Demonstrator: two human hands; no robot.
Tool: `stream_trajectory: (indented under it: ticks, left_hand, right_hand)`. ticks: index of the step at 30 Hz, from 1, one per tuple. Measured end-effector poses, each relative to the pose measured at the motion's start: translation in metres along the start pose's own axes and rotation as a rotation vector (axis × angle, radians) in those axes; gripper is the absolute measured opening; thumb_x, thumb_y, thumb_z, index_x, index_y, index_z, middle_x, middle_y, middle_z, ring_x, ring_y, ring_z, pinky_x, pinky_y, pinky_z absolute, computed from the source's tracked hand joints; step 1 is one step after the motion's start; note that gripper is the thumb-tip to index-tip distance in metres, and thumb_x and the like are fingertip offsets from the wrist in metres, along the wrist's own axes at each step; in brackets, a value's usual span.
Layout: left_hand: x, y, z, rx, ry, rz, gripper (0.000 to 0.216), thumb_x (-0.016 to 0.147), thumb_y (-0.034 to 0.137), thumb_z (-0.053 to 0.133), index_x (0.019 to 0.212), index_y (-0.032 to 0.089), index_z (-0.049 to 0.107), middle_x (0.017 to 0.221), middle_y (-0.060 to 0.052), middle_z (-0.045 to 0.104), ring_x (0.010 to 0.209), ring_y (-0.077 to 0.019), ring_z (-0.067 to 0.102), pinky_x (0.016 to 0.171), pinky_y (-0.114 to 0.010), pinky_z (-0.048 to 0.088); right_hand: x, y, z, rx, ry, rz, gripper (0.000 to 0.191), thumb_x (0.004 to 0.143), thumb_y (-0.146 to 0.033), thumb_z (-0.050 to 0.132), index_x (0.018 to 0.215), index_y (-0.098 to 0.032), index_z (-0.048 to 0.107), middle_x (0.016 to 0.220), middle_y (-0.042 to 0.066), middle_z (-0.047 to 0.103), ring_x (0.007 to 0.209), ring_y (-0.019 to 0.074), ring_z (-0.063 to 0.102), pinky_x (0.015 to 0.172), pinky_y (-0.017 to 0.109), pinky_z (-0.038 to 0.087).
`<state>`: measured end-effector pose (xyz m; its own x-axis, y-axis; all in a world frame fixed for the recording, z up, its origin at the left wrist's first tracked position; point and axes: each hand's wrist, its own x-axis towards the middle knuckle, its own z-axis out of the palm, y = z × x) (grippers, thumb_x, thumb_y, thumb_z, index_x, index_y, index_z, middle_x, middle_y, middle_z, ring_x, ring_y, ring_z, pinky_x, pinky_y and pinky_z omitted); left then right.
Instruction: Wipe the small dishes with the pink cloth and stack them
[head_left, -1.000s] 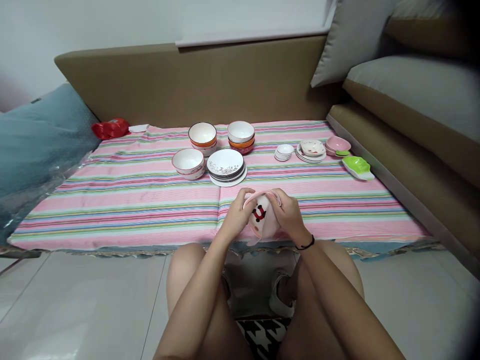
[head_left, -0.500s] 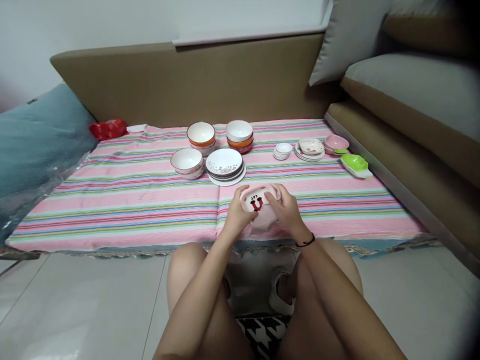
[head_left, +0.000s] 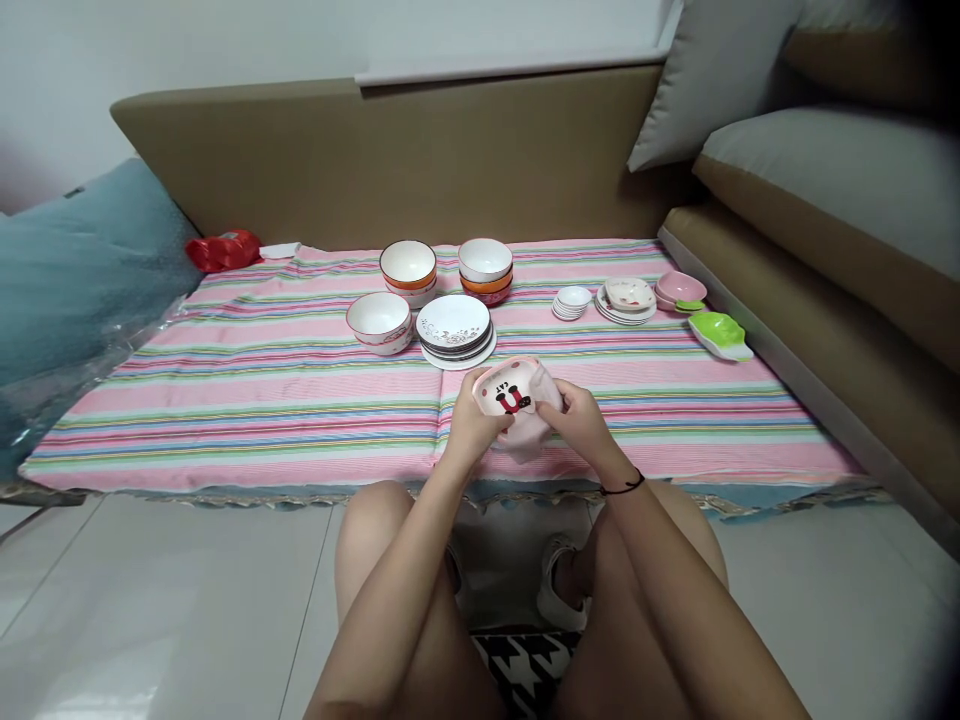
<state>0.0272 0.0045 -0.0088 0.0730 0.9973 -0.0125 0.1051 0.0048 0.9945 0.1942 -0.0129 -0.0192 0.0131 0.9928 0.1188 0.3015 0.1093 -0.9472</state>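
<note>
A small pink dish [head_left: 507, 390] with a red-and-black cat drawing and the word CAT is held over the near edge of the striped cloth [head_left: 300, 400]. My left hand [head_left: 469, 432] grips its left rim. My right hand [head_left: 579, 425] presses a pale pink cloth [head_left: 531, 432] against the dish's right side and underside. Both hands are closed. The dish's inside faces up, tilted a little toward me.
Behind the hands stand a stack of plates [head_left: 454, 332], a white bowl [head_left: 379, 322], two bowl stacks [head_left: 407, 270] [head_left: 485, 271], small saucers [head_left: 571, 301], plates [head_left: 628, 299], a pink bowl [head_left: 679, 291] and a green dish [head_left: 718, 335]. Sofa cushions rise at right; a red bag [head_left: 223, 250] lies far left.
The dish has turned from on edge to face up and risen slightly away from me. The right hand has slid with the cloth toward the dish's lower right.
</note>
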Motion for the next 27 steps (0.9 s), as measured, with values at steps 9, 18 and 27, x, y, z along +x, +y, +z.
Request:
stream_trajectory:
  ticks: [9, 18, 27]
  left_hand:
    - [-0.009, 0.012, 0.004, 0.062, -0.118, 0.134, 0.036, 0.083, 0.027, 0.052, 0.117, 0.022, 0.06, 0.105, -0.004, 0.064, 0.086, -0.0159, 0.059, 0.076, -0.028, 0.048]
    - [-0.008, 0.023, -0.002, 0.131, -0.178, 0.168, 0.037, 0.091, 0.037, 0.042, 0.117, 0.023, 0.064, 0.086, -0.002, 0.067, 0.079, -0.0149, 0.06, 0.076, -0.024, 0.045]
    - [-0.009, 0.017, -0.005, 0.135, -0.211, 0.187, 0.038, 0.093, 0.035, 0.04, 0.119, 0.017, 0.061, 0.1, -0.005, 0.064, 0.088, -0.0171, 0.056, 0.079, -0.026, 0.042]
  right_hand:
    - [0.001, -0.001, 0.003, -0.257, 0.2, 0.012, 0.043, 0.073, -0.046, 0.061, 0.051, -0.019, 0.036, 0.05, -0.006, 0.029, 0.051, 0.0086, 0.029, 0.047, 0.024, 0.021]
    - [-0.001, -0.001, 0.004, -0.334, 0.237, -0.072, 0.032, 0.078, -0.041, 0.058, 0.06, -0.02, 0.042, 0.05, -0.005, 0.04, 0.051, 0.0106, 0.037, 0.05, 0.024, 0.026]
    - [0.0, 0.001, 0.003, -0.338, 0.1, -0.111, 0.021, 0.084, -0.039, 0.053, 0.077, -0.019, 0.054, 0.061, -0.001, 0.055, 0.055, 0.0142, 0.048, 0.052, 0.024, 0.03]
